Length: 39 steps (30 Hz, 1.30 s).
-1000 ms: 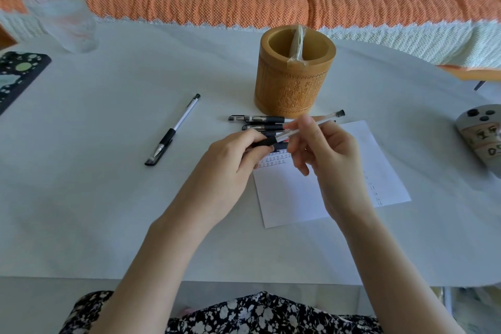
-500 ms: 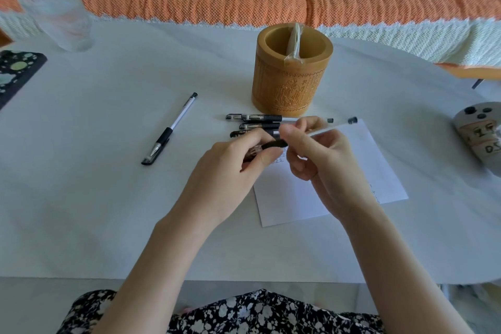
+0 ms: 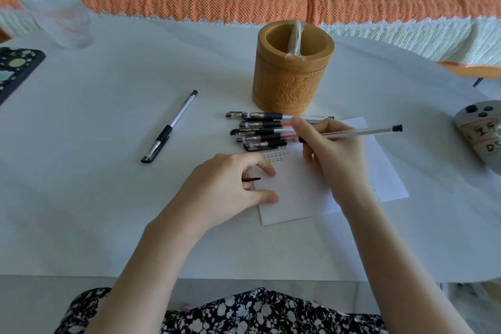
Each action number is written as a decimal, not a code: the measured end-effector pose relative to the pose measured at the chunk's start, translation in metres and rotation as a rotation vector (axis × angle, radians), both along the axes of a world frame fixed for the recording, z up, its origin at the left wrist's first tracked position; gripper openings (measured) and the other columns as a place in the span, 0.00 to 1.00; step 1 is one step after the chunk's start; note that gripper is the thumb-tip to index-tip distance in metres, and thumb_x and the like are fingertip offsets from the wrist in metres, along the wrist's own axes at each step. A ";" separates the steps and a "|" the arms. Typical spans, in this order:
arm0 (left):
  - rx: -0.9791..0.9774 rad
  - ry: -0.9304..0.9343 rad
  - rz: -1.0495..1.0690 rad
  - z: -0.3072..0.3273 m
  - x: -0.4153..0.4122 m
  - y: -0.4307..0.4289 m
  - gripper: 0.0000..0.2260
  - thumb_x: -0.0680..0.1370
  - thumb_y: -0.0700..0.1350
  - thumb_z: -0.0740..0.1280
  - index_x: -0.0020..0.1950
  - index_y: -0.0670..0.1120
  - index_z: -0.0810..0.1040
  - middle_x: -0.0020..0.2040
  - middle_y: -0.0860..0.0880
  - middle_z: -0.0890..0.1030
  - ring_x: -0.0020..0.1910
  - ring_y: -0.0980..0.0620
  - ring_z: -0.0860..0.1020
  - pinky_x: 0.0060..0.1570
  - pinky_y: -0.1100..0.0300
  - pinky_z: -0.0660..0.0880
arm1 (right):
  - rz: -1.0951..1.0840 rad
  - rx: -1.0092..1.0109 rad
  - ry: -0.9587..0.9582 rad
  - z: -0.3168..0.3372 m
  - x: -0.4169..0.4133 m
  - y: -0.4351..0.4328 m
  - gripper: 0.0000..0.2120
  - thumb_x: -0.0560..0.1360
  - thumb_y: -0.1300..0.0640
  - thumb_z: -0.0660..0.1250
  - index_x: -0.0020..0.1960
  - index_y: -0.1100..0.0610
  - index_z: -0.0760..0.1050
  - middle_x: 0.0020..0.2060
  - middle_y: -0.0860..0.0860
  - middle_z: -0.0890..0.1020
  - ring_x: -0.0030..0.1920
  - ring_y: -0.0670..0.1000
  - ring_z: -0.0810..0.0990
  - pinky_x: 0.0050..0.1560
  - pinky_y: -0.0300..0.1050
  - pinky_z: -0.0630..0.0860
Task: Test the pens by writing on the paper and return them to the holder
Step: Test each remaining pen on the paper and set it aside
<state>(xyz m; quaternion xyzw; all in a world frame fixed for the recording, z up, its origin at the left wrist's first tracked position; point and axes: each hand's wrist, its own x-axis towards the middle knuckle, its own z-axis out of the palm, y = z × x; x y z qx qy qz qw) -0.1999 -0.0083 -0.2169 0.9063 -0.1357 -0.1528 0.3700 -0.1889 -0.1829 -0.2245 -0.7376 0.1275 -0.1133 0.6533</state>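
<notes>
Gripping pen (image 3: 363,131): R hand (image 3: 333,154), thumb and fingers curled round the front of the barrel; rest of barrel sticks out to the right of the grip. Tip hidden under the hand, so can't tell if it touches the paper (image 3: 298,198) below.
L hand (image 3: 227,187): near-left of that grip, at the paper's left edge, fingers curled, pinching a thin black cap (image 3: 253,178), mostly hidden.
Pens, 5 (image 3: 260,131): capped, lying in a stack just left of the grip, barrels running under the R fingers, lowest one on the paper's top edge.
Holder (image 3: 291,81): upright, just beyond the grip; a clear-wrapped item stands in it.
Spare pen (image 3: 173,123): capped, well left, lying aslant on the table (image 3: 108,211).
Glass (image 3: 57,13): far left corner.
</notes>
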 end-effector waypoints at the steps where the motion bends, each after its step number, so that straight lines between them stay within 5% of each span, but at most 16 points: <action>1: 0.018 -0.008 -0.001 0.000 0.000 -0.001 0.12 0.65 0.56 0.75 0.45 0.60 0.77 0.25 0.59 0.70 0.29 0.61 0.72 0.34 0.64 0.64 | -0.020 -0.036 -0.009 -0.002 0.002 0.001 0.19 0.70 0.51 0.74 0.28 0.57 0.70 0.20 0.50 0.73 0.22 0.46 0.68 0.25 0.34 0.64; 4: 0.051 -0.023 0.002 -0.001 -0.001 -0.001 0.12 0.65 0.56 0.75 0.45 0.60 0.76 0.25 0.55 0.69 0.29 0.62 0.72 0.34 0.64 0.64 | -0.075 -0.125 -0.032 -0.008 0.006 0.003 0.22 0.69 0.51 0.75 0.26 0.57 0.67 0.18 0.44 0.69 0.23 0.43 0.66 0.27 0.34 0.63; 10: 0.067 -0.013 -0.006 -0.001 0.000 -0.002 0.12 0.66 0.56 0.74 0.45 0.61 0.75 0.28 0.55 0.70 0.29 0.64 0.71 0.33 0.64 0.63 | -0.149 -0.243 -0.077 -0.017 0.006 0.007 0.17 0.71 0.60 0.67 0.30 0.67 0.65 0.23 0.50 0.65 0.27 0.45 0.62 0.28 0.37 0.60; 39: 0.084 0.006 -0.034 0.003 0.000 -0.003 0.12 0.67 0.55 0.74 0.46 0.59 0.75 0.28 0.55 0.69 0.27 0.67 0.71 0.31 0.65 0.61 | -0.128 -0.323 -0.166 -0.024 0.008 0.008 0.18 0.70 0.64 0.65 0.28 0.55 0.59 0.20 0.46 0.61 0.26 0.45 0.58 0.26 0.36 0.55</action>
